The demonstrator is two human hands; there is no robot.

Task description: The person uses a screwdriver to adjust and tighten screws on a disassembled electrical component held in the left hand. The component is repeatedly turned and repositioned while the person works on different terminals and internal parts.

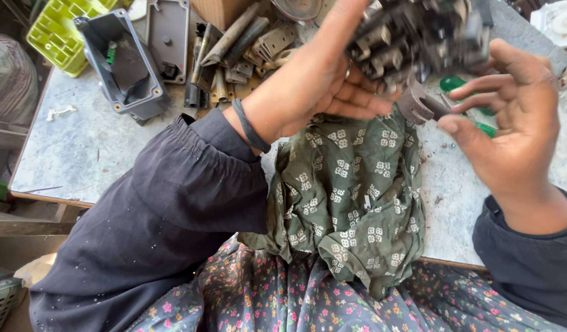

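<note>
Held up above the tabletop (80, 154), at the top of the view: a dark metal assembly (418, 34) of many small blocks and plates, blurred, so details cannot be told. Gripped from below and from the left side by the left hand (320, 80), palm turned up, fingers (363, 101) curled under the assembly. Thin dark band around the left wrist.

Just below the assembly, a small grey metal piece (417, 104) with a slot in it, pinched between thumb and fingers of the right hand (511, 117). Other fingers of this hand loosely bent, not closed. Piece very near the assembly; touching or not, cannot tell. Behind the right hand, a green tool handle (455, 83), partly hidden, lying on the tabletop.

Under both hands, a green cloth with white flower print (351, 184), draped over the near edge of the tabletop down to the lap. Dark long sleeves on both arms, flowered fabric on the lap below.

Further to the left on the tabletop: a pile of flat metal strips and brackets (234, 55), beside it an open grey plastic box (120, 64) and a grey flat cover plate (168, 37). At the far left corner, a yellow-green plastic crate (59, 34).
</note>
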